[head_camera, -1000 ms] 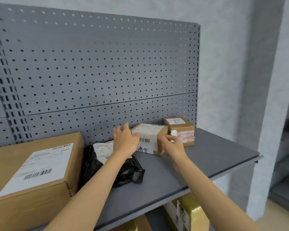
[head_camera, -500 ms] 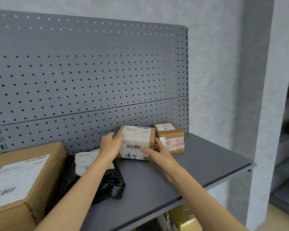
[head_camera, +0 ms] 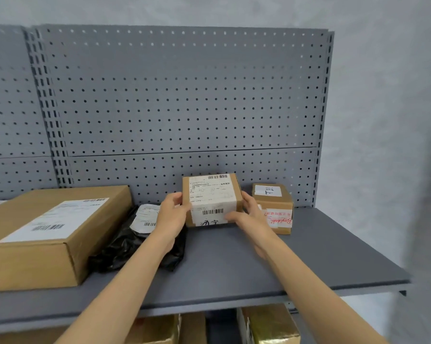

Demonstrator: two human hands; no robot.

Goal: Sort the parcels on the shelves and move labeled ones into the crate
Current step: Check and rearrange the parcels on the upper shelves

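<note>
Labelled small box [head_camera: 212,199] held btwn both hands at back-centre of the shelf [head_camera: 234,264], just in front of the pegboard [head_camera: 174,95]. Left hand [head_camera: 171,216] on box's left end, fingers [head_camera: 177,198] curled round that edge. Right hand [head_camera: 250,214] on right end, thumb across the front face near the lower barcode, other fingers wrapped behind the right side. Both clamped on the box, nothing else in either hand.

Key relation: box's long axis runs left-right, ends pointing into each palm, so grip sits square across it. Both hands about equally near, one per end. Front bottom edge looks at or barely off the shelf; can't tell if lifted.

Tight on the right: taped box [head_camera: 274,207] just beside right hand, knuckles near-touching it. Black poly bag [head_camera: 125,244] just beside and under left wrist; large carton [head_camera: 50,232] further left.

Likely next: straight pull toward body, keeping level, w/o dragging neighbours. Crate not in view, so direction after that unknown.
</note>
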